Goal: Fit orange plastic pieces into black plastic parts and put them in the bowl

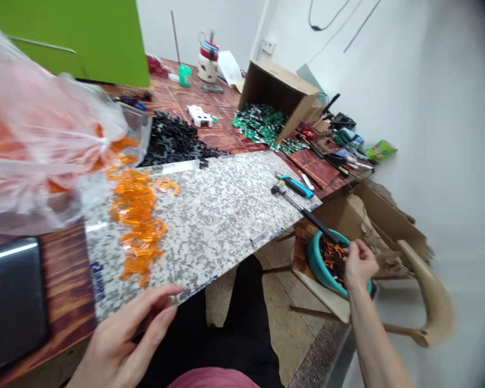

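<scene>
My left hand (133, 331) hovers at the near edge of the speckled stone-look board (214, 210), thumb and fingers apart with nothing between them. Beyond it, a heap of clear orange plastic pieces (135, 210) spreads over the board's left side, and a single orange piece (167, 186) lies beside it. Over at the right, my right hand (359, 263) is at the rim of a teal bowl (316, 261), its fingers curled together; whatever they may hold is hidden. Mixed orange and black parts (333, 253) fill the bowl, which stands on a wooden chair (321, 296).
A small hammer (307, 213) overhangs the board's right edge beside a blue utility knife (297, 186). Behind are black parts (178, 140) and a tipped carton (285, 89) spilling green circuit boards (262, 121). Plastic bags (44, 145) and a dark tablet-like device (14, 302) occupy the left.
</scene>
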{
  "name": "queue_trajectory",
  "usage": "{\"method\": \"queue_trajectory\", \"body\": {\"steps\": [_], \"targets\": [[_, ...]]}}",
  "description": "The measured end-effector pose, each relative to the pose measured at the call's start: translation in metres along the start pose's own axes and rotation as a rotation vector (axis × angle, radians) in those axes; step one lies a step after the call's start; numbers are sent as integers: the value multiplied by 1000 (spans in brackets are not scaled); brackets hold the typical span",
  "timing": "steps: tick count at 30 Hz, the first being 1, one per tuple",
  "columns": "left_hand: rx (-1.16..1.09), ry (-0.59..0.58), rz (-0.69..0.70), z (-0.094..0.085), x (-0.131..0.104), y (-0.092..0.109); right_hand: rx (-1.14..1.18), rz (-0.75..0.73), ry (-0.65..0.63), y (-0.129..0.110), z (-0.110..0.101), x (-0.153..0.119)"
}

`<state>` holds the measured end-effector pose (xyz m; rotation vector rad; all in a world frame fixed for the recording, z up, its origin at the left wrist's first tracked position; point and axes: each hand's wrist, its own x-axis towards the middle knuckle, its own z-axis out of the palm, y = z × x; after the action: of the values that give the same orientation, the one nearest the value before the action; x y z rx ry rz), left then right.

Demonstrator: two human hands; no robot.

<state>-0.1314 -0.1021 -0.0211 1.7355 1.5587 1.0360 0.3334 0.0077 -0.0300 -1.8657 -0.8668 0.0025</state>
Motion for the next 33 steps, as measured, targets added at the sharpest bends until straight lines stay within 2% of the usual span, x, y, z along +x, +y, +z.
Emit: {"method": "queue_trajectory", "body": {"steps": [2,4,5,8,10,11,15,19,21,24,28,30,33], "targets": [[-16,-7,49,-2,1,7,96,-75,0,-31,15,-2],[-23,3,61,-3,1,12,182,-175,-80,-70,33,-16],[-25,11,61,-3,1,14,217,-243,-160,-92,43,-27],[-23,18,52,-3,-1,18,213,-635,-546,-151,78,-66],[-17,19,59,-3,-1,19,83,-807,-752,-178,103,-85],[-15,21,67,-2,-1,19,36,-841,-801,-186,115,-89],[-19,49,107,-2,0,17,-93,-836,-804,-189,149,-77],[-36,58,134,-1,2,19,-112,-858,-867,-188,156,-72],[-44,42,126,-1,3,22,-77,-901,-931,-198,160,-88],[-48,35,116,-1,2,24,-28,-973,-1022,-222,172,-128],[-53,19,93,-2,0,25,-57,-1003,-1047,-249,190,-173],[-62,11,84,-3,0,26,-98,-992,-1034,-255,198,-183],[-82,16,88,-2,1,27,-153,-954,-997,-257,209,-181]]}}
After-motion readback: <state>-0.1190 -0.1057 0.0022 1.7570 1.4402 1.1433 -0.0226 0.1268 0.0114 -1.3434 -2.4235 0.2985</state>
